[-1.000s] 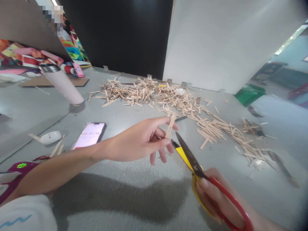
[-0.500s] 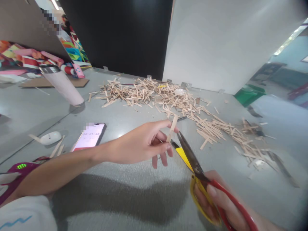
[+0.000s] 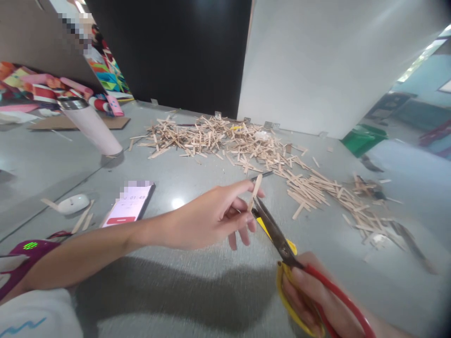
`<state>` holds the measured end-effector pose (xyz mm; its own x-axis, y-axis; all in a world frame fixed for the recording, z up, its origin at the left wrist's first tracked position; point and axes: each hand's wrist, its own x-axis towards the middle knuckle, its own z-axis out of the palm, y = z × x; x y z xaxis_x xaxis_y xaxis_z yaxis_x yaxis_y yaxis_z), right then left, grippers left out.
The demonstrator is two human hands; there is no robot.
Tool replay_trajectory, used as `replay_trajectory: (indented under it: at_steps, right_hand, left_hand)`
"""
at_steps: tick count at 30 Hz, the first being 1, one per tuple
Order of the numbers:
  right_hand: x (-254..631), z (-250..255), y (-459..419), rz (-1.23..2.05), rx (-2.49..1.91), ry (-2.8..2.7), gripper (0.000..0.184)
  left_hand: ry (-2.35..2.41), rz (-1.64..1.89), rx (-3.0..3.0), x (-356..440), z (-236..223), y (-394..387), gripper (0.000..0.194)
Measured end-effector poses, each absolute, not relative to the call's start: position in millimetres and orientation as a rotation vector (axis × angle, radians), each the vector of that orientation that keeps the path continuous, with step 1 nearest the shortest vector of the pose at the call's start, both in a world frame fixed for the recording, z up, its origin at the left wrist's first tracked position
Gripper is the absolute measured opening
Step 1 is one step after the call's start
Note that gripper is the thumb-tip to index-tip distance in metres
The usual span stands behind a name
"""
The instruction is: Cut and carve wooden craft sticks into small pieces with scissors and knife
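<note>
The stick [image 3: 256, 188] should be very light and rather stiff, I think, but so thin that a strong bend could break it; its dry face is probably not slippery. It seems best to take it by the flat sides near one end, so that the other end stays free. It looks pale, like plain wood, narrow and straight. Its place is in the air, on the near side of the pile [image 3: 211, 136]. The left hand [image 3: 218, 216] pinches it between thumb and forefinger, the other fingers loosely bent. The right hand [image 3: 313, 286], further from the pile, is closed around the handles of the scissors [image 3: 278, 234]. Their tips point toward the pile and reach the stick's edge; whether they touch it, I cannot tell.
</note>
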<state>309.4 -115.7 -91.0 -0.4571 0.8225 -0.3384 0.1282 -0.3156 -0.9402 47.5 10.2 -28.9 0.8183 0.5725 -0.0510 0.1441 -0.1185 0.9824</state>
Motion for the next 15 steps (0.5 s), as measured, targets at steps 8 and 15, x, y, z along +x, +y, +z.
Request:
replay_trajectory:
  at_steps: [8,15]
  right_hand:
    - [307,-96,-118,1.822,-1.293,-1.357,0.077]
    - [305,-101,-116,1.849,-1.423,-1.267,0.078]
  left_hand:
    - [0.569,0.419,1.67,52,-32,11,0.025]
    - [0.754,0.523,1.961,52,-42,26,0.012]
